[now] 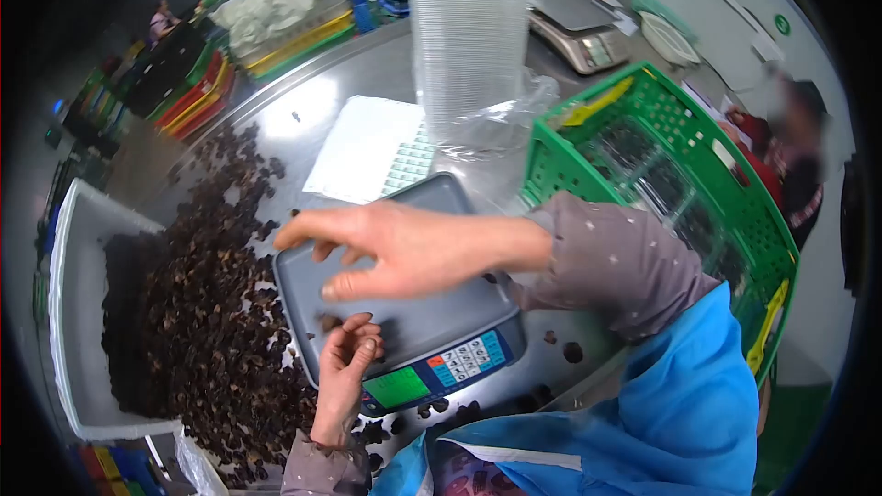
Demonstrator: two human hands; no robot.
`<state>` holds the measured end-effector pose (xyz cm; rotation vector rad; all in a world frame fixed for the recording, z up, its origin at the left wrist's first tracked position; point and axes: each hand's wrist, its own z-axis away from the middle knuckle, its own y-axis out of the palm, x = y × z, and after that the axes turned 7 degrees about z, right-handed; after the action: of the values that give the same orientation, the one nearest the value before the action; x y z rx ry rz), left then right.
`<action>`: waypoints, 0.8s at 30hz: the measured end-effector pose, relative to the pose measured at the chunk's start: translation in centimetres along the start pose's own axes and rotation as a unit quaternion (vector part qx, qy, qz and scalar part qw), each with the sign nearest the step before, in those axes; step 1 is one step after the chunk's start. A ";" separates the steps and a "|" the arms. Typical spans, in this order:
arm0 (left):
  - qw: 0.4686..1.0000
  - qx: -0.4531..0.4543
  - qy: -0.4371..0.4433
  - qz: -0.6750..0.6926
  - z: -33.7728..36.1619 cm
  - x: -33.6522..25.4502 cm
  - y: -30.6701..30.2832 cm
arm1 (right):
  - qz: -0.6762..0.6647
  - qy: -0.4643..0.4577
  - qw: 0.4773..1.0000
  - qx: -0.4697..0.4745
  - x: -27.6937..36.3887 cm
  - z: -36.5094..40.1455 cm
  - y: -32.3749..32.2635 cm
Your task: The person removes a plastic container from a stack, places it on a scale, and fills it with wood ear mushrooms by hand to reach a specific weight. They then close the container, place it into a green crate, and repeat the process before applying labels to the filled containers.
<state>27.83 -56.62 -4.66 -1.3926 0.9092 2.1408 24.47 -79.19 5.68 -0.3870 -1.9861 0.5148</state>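
Observation:
My right hand (390, 250) reaches across a digital scale (432, 308), above its grey pan. Its fingers are stretched out, the thumb is apart, and it holds nothing I can see. By the pan's near left corner, my left hand (344, 372) is palm up with curled fingers; whatever they may hold is hidden. Just beyond its fingertips is a small dark piece (329, 321). Dark brown, crinkled pieces (211, 312) that look like mushrooms lie heaped left of the scale. A green display (397, 388) and keypad face me.
A white foam box (69, 312) lies tipped at the left, its opening against the heap. Behind the scale are a label sheet (358, 152) and stacked clear trays (469, 50). A green crate (588, 165) with filled packs stands right; another scale (579, 32) is farther back. People are in the background.

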 end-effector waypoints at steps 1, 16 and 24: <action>1.000 -0.013 0.002 0.003 0.3 0.0 -0.5 | -0.017 0.010 0.999 0.027 -1.1 -1.5 -0.2; 0.981 -0.074 -0.094 -0.155 -22.8 -5.5 -9.5 | 0.393 0.236 0.889 0.017 -30.9 -3.0 -5.5; 0.936 -0.188 -0.218 -0.201 -35.3 -0.7 -9.6 | 0.432 0.236 0.868 -0.074 -35.7 -4.8 -5.4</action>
<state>56.85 -75.42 -16.72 -1.0647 0.0381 2.2220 44.32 -99.98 -16.71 -1.3896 -1.2947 0.7258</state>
